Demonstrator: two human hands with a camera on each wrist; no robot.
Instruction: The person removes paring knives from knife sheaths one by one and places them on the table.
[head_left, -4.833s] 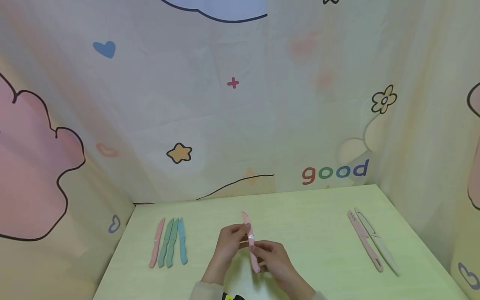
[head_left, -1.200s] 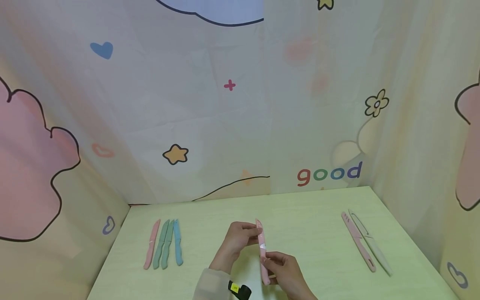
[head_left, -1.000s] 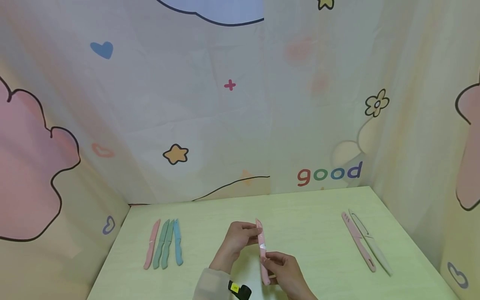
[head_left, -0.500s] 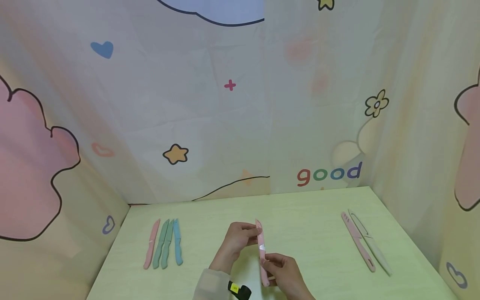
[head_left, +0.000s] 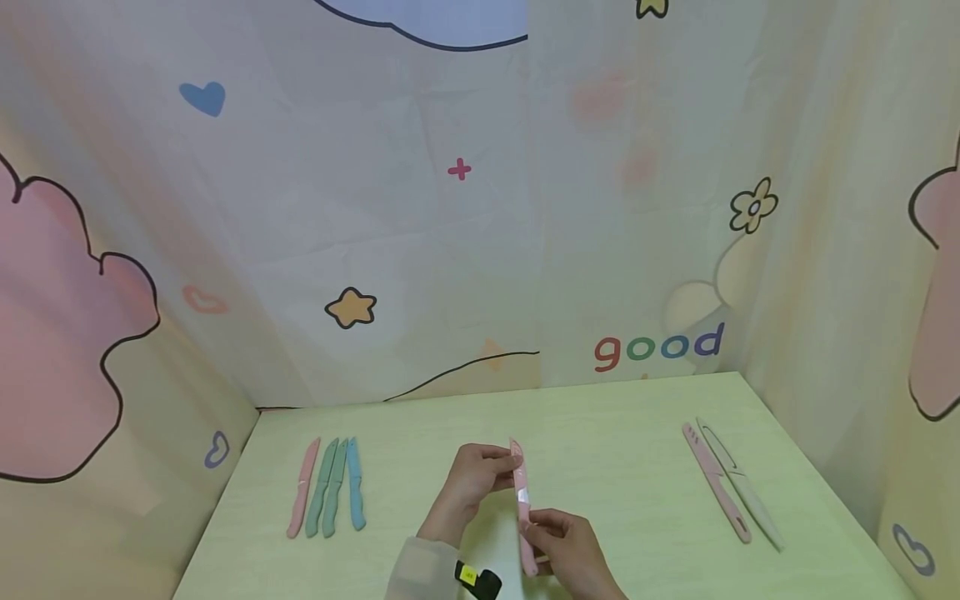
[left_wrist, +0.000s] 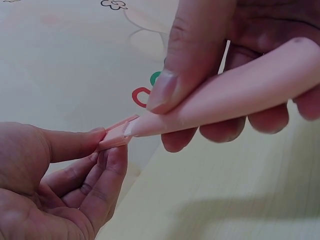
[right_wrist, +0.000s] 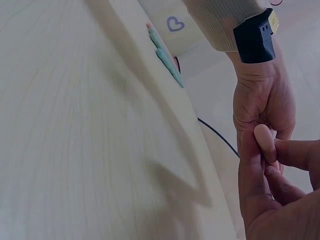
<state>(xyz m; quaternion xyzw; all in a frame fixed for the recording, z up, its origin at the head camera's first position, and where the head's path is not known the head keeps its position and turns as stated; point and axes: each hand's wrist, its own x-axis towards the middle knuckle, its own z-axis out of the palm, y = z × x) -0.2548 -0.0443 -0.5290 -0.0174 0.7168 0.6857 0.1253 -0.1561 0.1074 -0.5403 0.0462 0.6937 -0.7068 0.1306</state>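
A pink knife (head_left: 525,533) is held up over the table in the head view, tip away from me. My left hand (head_left: 474,482) pinches its blade end between thumb and fingers. Lower down, my right hand (head_left: 568,542) grips the handle. In the left wrist view a pink sheath (left_wrist: 116,136) sits between the left thumb and fingers, up against the handle (left_wrist: 240,95); a small pale strip shows where they meet. The rounded handle end (right_wrist: 265,142) shows between the right thumb and fingers in the right wrist view.
On the left of the pale table (head_left: 615,450) lie a pink knife (head_left: 303,487), two green knives (head_left: 328,487) and a blue knife (head_left: 356,483), side by side. A pink utensil (head_left: 716,483) and a whitish peeler (head_left: 742,487) lie at the right. A printed curtain (head_left: 420,217) stands behind.
Since the earliest frame both hands and the held knife have shifted a little to the right and nearer. Over the last second the right hand has edged slightly down; the grips look the same.
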